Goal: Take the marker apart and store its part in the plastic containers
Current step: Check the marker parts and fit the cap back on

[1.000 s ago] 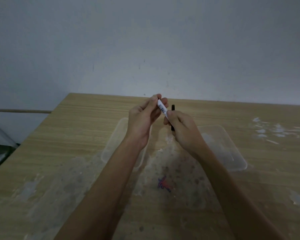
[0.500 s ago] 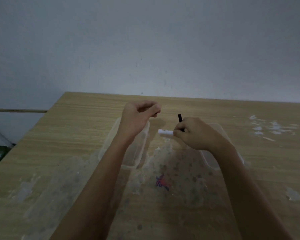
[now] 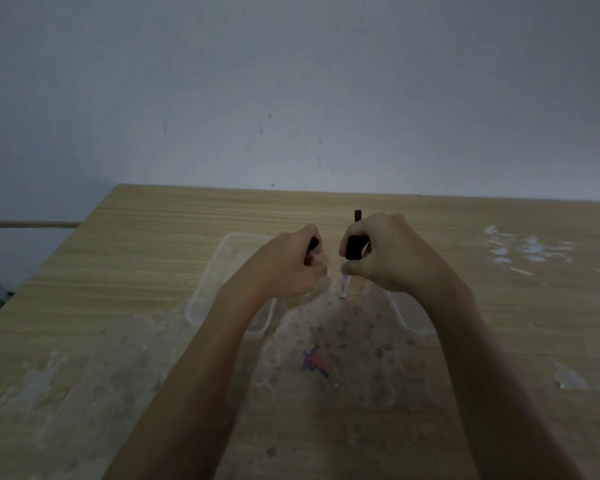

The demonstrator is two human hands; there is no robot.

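Over two clear plastic containers (image 3: 222, 292), half hidden by forearms: right hand (image 3: 392, 258) gripping marker (image 3: 345, 284), left hand (image 3: 291, 268) pinching small dark part (image 3: 314, 243).

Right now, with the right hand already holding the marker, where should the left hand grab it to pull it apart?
Probably the white barrel end jutting down below the right hand. Come from the left with the left hand: it is the only long bare part, tilted nearly upright, with open space beside it. The black part is mostly wrapped by fingers.
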